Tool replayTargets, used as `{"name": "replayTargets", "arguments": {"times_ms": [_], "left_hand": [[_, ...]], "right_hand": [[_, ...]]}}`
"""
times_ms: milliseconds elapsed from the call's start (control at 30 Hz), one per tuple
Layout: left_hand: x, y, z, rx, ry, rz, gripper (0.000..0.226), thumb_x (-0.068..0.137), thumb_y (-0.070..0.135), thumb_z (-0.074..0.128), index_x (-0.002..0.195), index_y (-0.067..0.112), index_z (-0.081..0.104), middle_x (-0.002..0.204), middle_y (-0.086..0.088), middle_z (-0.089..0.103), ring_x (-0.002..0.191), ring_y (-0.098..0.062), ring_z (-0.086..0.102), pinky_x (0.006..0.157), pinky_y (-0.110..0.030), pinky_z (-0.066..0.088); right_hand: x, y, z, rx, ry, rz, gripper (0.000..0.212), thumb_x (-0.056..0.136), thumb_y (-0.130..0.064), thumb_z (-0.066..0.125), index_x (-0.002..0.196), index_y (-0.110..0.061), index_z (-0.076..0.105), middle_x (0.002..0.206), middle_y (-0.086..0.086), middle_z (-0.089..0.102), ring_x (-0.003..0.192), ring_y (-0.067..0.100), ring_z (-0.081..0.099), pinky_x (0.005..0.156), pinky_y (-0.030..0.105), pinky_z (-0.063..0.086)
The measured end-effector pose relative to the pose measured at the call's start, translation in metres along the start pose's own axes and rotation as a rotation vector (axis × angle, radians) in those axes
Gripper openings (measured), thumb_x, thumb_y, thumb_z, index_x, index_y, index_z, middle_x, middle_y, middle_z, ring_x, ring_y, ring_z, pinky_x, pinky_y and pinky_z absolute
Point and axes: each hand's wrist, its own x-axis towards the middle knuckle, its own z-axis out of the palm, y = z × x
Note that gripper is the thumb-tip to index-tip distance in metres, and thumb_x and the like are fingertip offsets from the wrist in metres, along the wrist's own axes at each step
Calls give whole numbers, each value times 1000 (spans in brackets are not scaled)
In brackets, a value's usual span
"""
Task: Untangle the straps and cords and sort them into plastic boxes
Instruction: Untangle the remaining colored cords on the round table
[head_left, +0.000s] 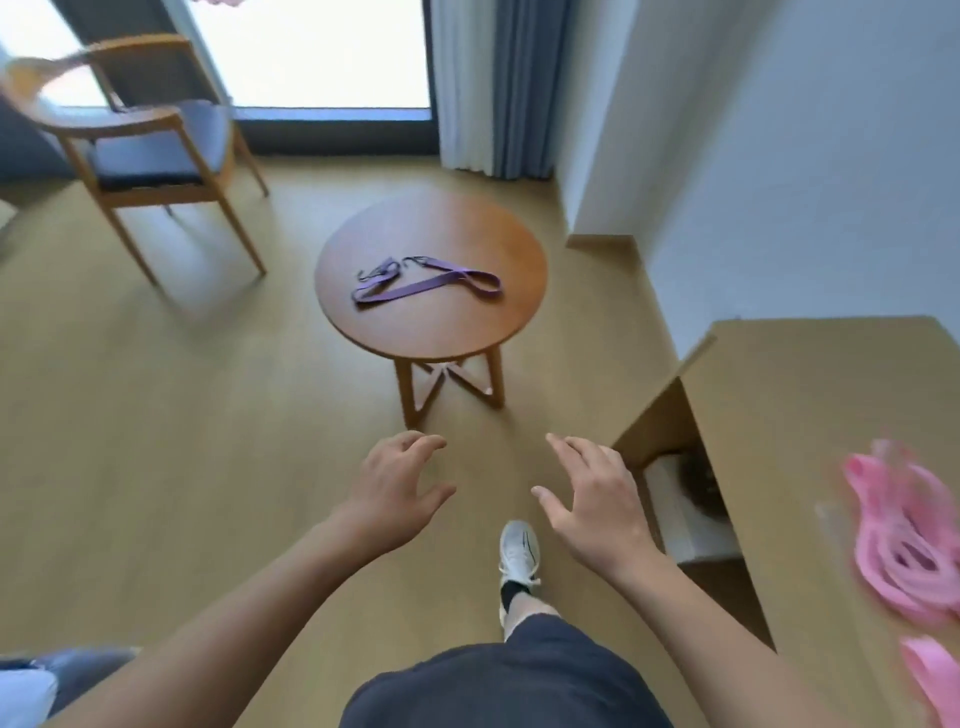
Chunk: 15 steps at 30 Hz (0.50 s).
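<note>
A purple strap (426, 283) with dark hooks lies loosely folded on a small round wooden table (467, 332) in the middle of the room. Pink cords (906, 540) lie blurred in a heap on the light wooden desk (810, 415) at the right. My left hand (397, 491) and my right hand (589, 501) are both stretched out in front of me above the floor, short of the table. Their fingers are spread and loosely bent, holding nothing. No plastic box is visible.
A wooden armchair (150, 150) with a dark cushion stands at the back left by the window. My foot in a white shoe (519, 553) is on the wood floor. A white bin (685, 514) sits under the desk. Curtains (493, 88) hang at the back.
</note>
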Motion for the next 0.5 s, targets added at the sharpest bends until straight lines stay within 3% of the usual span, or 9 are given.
{"name": "replayTargets", "arguments": {"times_ms": [267, 500], "left_hand": [[100, -37, -45, -48, 60, -241, 56, 96, 42, 69, 146, 21, 55, 147, 0, 55, 139, -20, 46, 113, -29, 35], [195, -55, -77, -86, 51, -351, 58, 98, 44, 66, 149, 23, 51, 150, 2, 52, 141, -17, 44, 116, -33, 36]], "right_hand": [[176, -17, 16, -27, -227, -182, 73, 92, -51, 58, 155, -27, 30, 153, 1, 39, 142, 20, 29, 118, 38, 27], [304, -30, 22, -37, -318, -258, 74, 91, -53, 58, 155, -28, 30, 154, 1, 39, 141, 20, 30, 117, 36, 29]]}}
